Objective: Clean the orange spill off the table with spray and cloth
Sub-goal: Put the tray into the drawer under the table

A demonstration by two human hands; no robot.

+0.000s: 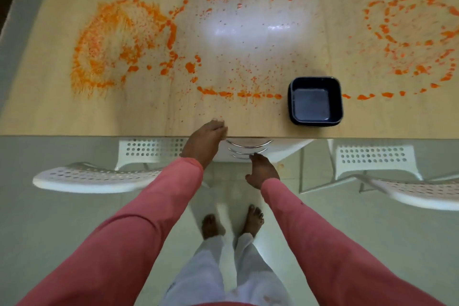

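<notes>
The left hand [207,139] is resting relaxed and empty on the worktop's [74,117] near edge, while the right hand [262,170] is hanging below that edge, fingers loosely open. The orange spill [116,42] is spreading across the worktop beyond, around a dark square bowl [315,100]; white chairs [96,177] are flanking the person.

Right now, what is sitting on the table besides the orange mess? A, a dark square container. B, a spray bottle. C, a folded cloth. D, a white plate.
A: a dark square container stands near the table's front edge, right of the left hand resting on that edge; no spray bottle, cloth or plate shows.
</notes>
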